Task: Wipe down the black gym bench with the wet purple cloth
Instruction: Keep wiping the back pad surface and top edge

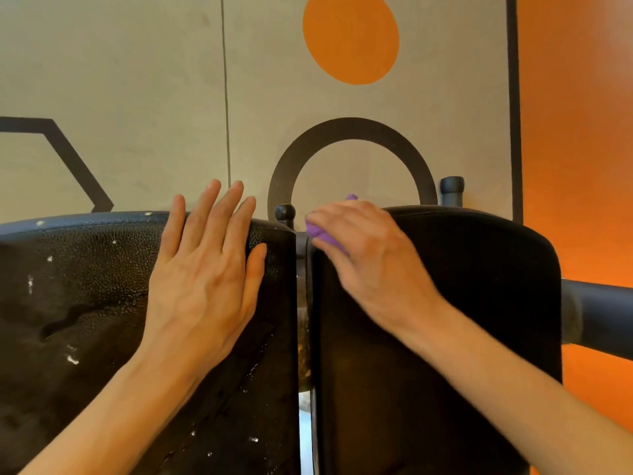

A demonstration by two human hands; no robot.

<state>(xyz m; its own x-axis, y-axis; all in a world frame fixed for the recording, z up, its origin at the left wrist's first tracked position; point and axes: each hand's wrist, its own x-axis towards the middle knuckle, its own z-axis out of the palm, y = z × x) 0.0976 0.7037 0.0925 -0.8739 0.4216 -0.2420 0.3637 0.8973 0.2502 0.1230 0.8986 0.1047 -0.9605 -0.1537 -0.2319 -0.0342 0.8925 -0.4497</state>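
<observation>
The black gym bench fills the lower view as two pads: a wet, speckled left pad (pixel 78 303) and a darker right pad (pixel 479 303), split by a narrow gap. My left hand (pixel 205 269) lies flat with fingers spread on the left pad near its inner edge. My right hand (pixel 370 255) is closed over the bunched purple cloth (pixel 323 236), pressing it on the top inner corner of the right pad. Most of the cloth is hidden under my fingers.
A grey wall with an orange dot (pixel 351 37) and a black ring (pixel 352 159) stands right behind the bench. Black capped posts (pixel 285 214) (pixel 452 190) rise behind the pads. A dark bar (pixel 599 317) sticks out to the right, before an orange wall.
</observation>
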